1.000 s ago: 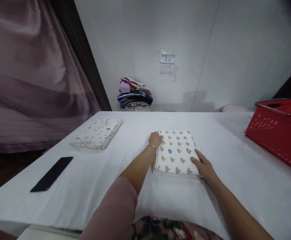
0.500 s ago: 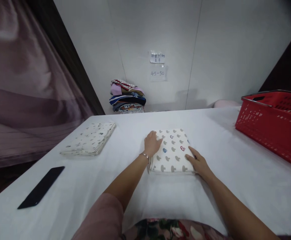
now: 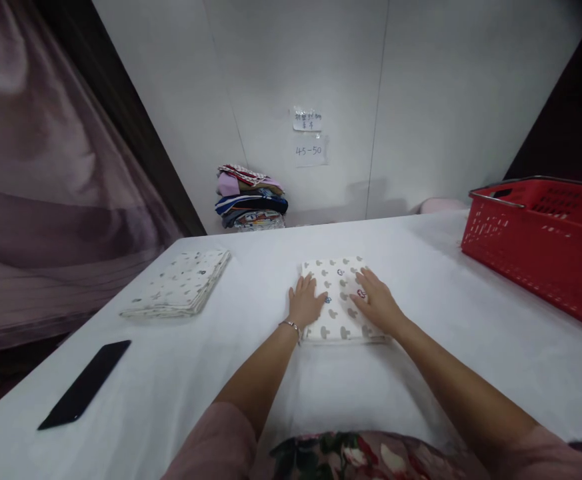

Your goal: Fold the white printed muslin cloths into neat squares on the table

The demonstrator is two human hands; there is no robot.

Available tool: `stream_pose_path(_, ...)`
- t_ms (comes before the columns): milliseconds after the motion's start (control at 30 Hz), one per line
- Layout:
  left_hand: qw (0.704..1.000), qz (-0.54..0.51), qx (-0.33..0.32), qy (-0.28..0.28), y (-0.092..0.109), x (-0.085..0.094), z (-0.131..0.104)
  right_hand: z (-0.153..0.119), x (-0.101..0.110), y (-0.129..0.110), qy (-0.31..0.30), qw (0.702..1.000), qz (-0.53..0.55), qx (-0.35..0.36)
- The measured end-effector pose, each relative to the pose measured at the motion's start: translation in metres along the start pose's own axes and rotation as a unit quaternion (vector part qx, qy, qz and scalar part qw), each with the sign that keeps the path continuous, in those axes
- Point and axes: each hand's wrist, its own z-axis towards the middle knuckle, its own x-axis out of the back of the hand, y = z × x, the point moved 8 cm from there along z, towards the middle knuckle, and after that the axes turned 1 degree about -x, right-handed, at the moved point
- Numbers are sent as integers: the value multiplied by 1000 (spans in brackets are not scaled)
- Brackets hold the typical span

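A folded white cloth [image 3: 338, 320] printed with grey mushrooms and a few coloured ones lies on the white-covered table [image 3: 251, 373] in front of me. My left hand [image 3: 307, 301] rests on its left side, palm down with fingers apart. On the right part of the same cloth my right hand [image 3: 377, 301] lies flat, its fingers spread. Neither hand grips anything. Another folded white cloth [image 3: 178, 283] with a small dark print sits to the left, away from both hands.
A black flat slab [image 3: 85, 385] lies at the table's near left. The red basket [image 3: 535, 243] with a metal handle stands at the right. Behind the table's far edge is a stack of folded fabrics [image 3: 251, 200]. Paper notes [image 3: 311, 151] are on the wall.
My right hand has moved from the cloth's right edge inward and up onto its top. My left hand's fingers have spread flatter on the left side. The view has shifted slightly.
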Motion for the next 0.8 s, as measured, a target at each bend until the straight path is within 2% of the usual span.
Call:
stream_pose_path(100, 1000, 0, -1, 8, -1, 0, -1, 19, -21, -15, -77, 994, -71, 17)
stream_pose_path(167, 1000, -3, -7, 16, -2, 0, -2, 25, -39, -9, -126, 986, -106, 3)
stream_pose_path(233, 1000, -12, -13, 24, -3, -1, -1, 28, -53, 0, -146, 982, -122, -7)
stream_pose_path(333, 999, -35, -15, 30, -4, 0, -1, 29, -60, 9, -145, 983, -109, -9)
stream_pose_path(433, 997, -66, -2, 39, -5, 3, -2, 29, -55, 19, -141, 988, -57, -35)
stream_pose_path(567, 986, -119, 80, 79, -15, 13, -7, 18, -35, 50, -59, 985, 79, -142)
stream_pose_path(667, 963, -204, 153, 83, -28, 16, -9, 0, -28, 79, -23, 940, 225, -254)
stream_pose_path(800, 890, -379, 250, 35, -46, 5, -4, -13, -28, 89, -56, 863, 379, -329)
